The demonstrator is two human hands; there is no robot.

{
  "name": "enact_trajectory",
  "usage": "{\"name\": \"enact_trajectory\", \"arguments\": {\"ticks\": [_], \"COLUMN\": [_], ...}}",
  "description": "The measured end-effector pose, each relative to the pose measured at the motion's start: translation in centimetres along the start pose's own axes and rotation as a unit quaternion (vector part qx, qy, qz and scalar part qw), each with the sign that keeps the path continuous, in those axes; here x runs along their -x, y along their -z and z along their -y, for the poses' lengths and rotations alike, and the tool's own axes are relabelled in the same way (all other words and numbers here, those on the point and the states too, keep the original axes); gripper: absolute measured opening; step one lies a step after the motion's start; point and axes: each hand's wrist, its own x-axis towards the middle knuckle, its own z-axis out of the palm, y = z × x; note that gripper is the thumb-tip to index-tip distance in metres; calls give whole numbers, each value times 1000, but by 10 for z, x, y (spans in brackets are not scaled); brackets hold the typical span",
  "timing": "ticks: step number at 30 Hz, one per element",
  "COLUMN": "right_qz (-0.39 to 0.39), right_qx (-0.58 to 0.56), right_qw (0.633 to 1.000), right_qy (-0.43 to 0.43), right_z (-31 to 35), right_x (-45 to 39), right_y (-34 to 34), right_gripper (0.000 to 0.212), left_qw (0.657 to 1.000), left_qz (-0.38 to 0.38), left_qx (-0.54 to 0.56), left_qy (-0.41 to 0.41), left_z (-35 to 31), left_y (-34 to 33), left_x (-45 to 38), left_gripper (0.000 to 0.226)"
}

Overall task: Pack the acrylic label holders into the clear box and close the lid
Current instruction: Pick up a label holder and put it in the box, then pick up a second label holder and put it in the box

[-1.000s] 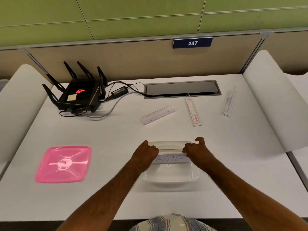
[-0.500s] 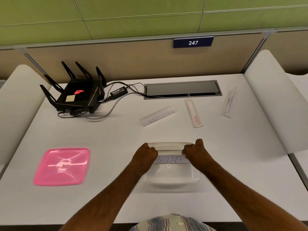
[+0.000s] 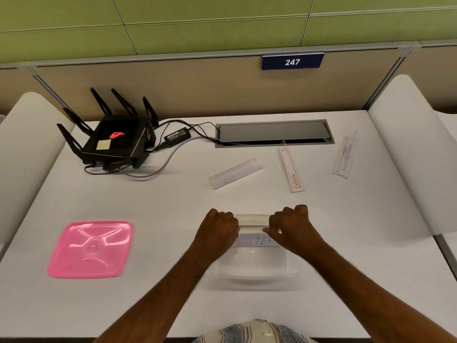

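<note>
The acrylic label holder (image 3: pixel 254 240) with handwriting that reads roughly "BUTTER" lies across the far half of the clear box (image 3: pixel 252 267), gripped at its two ends: the left hand (image 3: pixel 217 230) is curled round its left end and the right hand (image 3: pixel 291 227) is curled round its right end, both fists clamped on it, directly above the box's far rim. The step in hand looks like seating this holder in the box; it should go well if both ends are lowered level, the strip kept parallel to the far wall so neither end catches on the rim, and the fingers let go only once it rests on the bottom. Three more holders wait beyond the hands: a slanted holder (image 3: pixel 236 173) just ahead of the left hand, a red-printed holder (image 3: pixel 291 170) ahead of the right hand whose small red label is too small to read, and a clear holder (image 3: pixel 345 154) further right. The pink lid (image 3: pixel 90 248) lies well to the left of the left hand. Far ahead sit a black router (image 3: pixel 116 142) bearing a glowing red logo and a blue plate (image 3: pixel 292 61) reading "247".
</note>
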Motion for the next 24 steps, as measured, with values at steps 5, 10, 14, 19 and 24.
{"name": "enact_trajectory", "arguments": {"ticks": [5,10,14,19,24], "right_qz": [-52,-47,-22,13,64], "right_qx": [-154,-219,-272,-324,-378], "right_qw": [984,965,944,920,890], "right_qy": [-77,-139,-185,-221,-245], "right_z": [-6,-22,-32,-38,-42], "right_x": [-24,-54,-77,-105,-132], "right_y": [11,5,-4,-16,-30], "right_gripper": [35,22,16,27,55], "left_qw": [970,860,789,747,708], "left_qz": [-95,-122,-89,-31,-19], "left_qx": [162,366,436,460,498], "left_qy": [153,334,424,479,501], "left_z": [12,34,55,72,80], "left_y": [10,3,-11,-35,-51], "left_x": [-13,-36,-50,-65,-76], "left_gripper": [5,7,21,52,51]}}
